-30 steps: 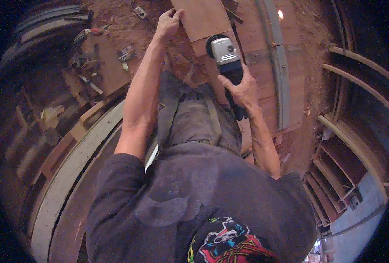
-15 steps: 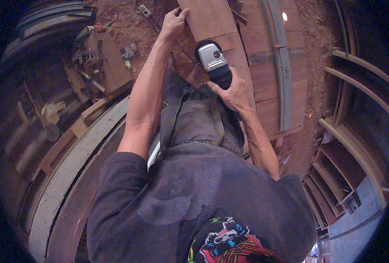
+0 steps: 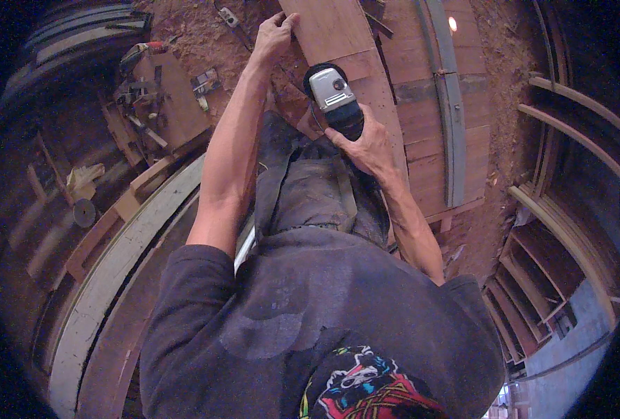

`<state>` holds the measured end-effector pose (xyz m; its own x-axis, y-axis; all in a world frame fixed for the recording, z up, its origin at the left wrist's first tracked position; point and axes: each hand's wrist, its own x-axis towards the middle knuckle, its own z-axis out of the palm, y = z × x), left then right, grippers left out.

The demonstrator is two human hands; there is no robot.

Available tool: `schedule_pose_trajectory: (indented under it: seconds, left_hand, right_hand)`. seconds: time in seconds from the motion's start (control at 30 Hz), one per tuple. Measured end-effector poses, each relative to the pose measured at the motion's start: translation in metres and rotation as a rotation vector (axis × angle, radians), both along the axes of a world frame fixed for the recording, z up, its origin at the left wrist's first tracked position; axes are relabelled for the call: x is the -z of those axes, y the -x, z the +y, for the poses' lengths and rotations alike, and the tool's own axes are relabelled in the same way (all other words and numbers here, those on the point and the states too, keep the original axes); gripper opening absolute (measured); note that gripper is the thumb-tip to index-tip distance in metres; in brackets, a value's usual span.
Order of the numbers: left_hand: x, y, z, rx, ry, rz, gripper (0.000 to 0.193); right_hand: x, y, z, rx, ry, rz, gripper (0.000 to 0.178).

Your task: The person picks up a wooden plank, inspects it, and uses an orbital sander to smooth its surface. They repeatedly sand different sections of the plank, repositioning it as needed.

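My right hand (image 3: pixel 371 145) is wrapped round the black body of an angle grinder (image 3: pixel 331 91) with a silver head. A round dark disc shows at the grinder's far end, over a long reddish-brown wooden board (image 3: pixel 334 31). Whether the disc touches the wood I cannot tell. Farther up, my left hand (image 3: pixel 275 38) grips the left edge of that board, fingers curled at its rim. A dark cord hangs near the grinder's left side.
To the right lie flat wooden panels (image 3: pixel 428 167) with a long grey metal bar (image 3: pixel 452 133) across them. A small board with scattered tools (image 3: pixel 149 105) sits at left, near long timber beams (image 3: pixel 107 290). A socket block (image 3: pixel 228 17) rests on the dusty ground. Wooden frames (image 3: pixel 568 216) stand at right.
The grinder and my right hand have shifted slightly to the left over the board. My left hand keeps its hold on the edge, almost unmoved.
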<state>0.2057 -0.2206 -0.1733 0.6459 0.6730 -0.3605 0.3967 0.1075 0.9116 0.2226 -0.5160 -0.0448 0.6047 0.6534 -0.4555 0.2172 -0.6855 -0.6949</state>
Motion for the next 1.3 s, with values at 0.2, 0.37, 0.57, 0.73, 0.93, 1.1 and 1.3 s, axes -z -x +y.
schedule_pose_trajectory:
  seconds: [0.2,0.37,0.57,0.73,0.93,1.1,1.3]
  left_hand:
    - [0.006,0.000,0.004,0.019,-0.038,-0.012,0.055]
    - [0.016,0.003,0.009,0.027,-0.083,0.041,0.053]
    - [0.019,0.003,0.006,-0.026,0.084,0.021,0.053]
    - [0.001,0.015,0.007,0.004,0.011,0.046,0.049]
    - [-0.009,0.041,0.017,0.038,-0.040,0.030,0.048]
    - [0.003,0.064,0.025,0.004,0.022,-0.001,0.049]
    - [0.017,0.063,0.034,0.042,-0.022,0.043,0.052]
  right_hand:
    - [0.008,0.001,-0.004,0.024,-0.056,-0.002,0.072]
    - [0.005,0.004,-0.003,0.041,-0.056,0.006,0.072]
    - [0.009,0.005,-0.004,0.036,-0.014,-0.003,0.072]
    - [0.002,0.013,0.001,0.095,-0.001,0.021,0.073]
    - [-0.004,0.023,0.004,0.153,-0.062,-0.109,0.065]
    - [0.005,0.029,0.001,0.197,0.041,-0.050,0.064]
    - [0.007,0.026,0.001,0.140,0.019,-0.124,0.062]
